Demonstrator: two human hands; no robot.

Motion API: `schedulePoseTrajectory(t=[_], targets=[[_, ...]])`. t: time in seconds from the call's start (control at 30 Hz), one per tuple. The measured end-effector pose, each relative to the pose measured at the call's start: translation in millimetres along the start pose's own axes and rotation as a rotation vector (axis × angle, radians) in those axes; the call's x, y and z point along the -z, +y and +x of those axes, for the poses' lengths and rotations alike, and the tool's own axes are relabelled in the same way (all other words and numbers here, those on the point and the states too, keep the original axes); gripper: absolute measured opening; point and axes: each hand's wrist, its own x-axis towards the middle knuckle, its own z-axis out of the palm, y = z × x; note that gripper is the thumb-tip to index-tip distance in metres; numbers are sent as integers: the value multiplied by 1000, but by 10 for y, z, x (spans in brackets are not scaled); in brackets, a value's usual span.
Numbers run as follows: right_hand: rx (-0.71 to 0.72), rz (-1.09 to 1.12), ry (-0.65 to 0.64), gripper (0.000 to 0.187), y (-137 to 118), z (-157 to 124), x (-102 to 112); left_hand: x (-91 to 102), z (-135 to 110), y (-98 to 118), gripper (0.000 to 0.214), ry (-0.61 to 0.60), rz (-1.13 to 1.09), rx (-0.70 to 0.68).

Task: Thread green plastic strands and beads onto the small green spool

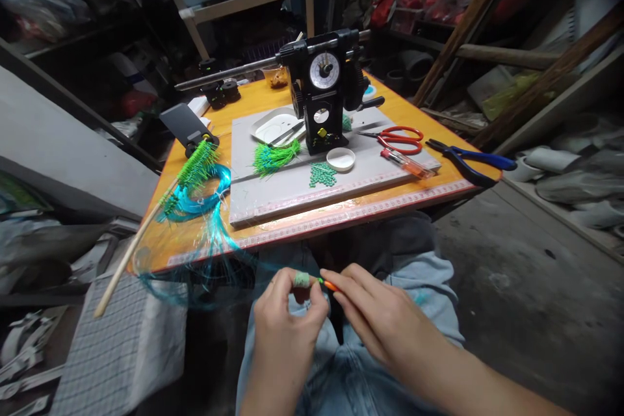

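Note:
Above my lap, my left hand (292, 315) is closed in a pinch, with green tape (301, 279) wrapped round its index finger. Its fingertips hold a small bright green piece (320, 280), joined to thin blue line. My right hand (373, 305) pinches a small orange piece (331, 286) right beside that green tip; most of it is hidden by the fingers. Loose blue strands (219, 234) hang over the table edge toward my hands, from a coil of blue line (221, 183).
On the yellow table (160, 240), a grey board (277, 203) carries a black dial device (322, 97), green beads (322, 175), a white cap (340, 159), a green-tipped bundle (276, 156), red-handled scissors (400, 139) and a lighter (407, 163). Blue-handled pliers (468, 159) and a wooden stick (129, 253) lie near the edges.

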Motion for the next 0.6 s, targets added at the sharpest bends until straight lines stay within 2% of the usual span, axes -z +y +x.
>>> schedulePoseTrajectory(t=[0.07, 0.1, 0.2, 0.27, 0.37, 0.6], targets=[[-88, 248, 37, 30, -59, 28, -37, -39, -30, 23, 12, 99, -57, -10], [-111, 341, 57, 29, -77, 37, -46, -48, -41, 34, 12, 103, -116, 25], [-116, 464, 102, 25, -81, 39, -45, -24, -57, 48, 12, -23, -364, 209], [-98, 478, 71, 23, -52, 26, -20, 24, -51, 42, 12, -142, -500, 318], [-56, 449, -3, 21, 13, 12, 44, 106, -29, 26, 14, -271, -593, 408], [20, 390, -168, 18, 116, 12, 163, 195, 17, 48, 18, -432, -679, 495]])
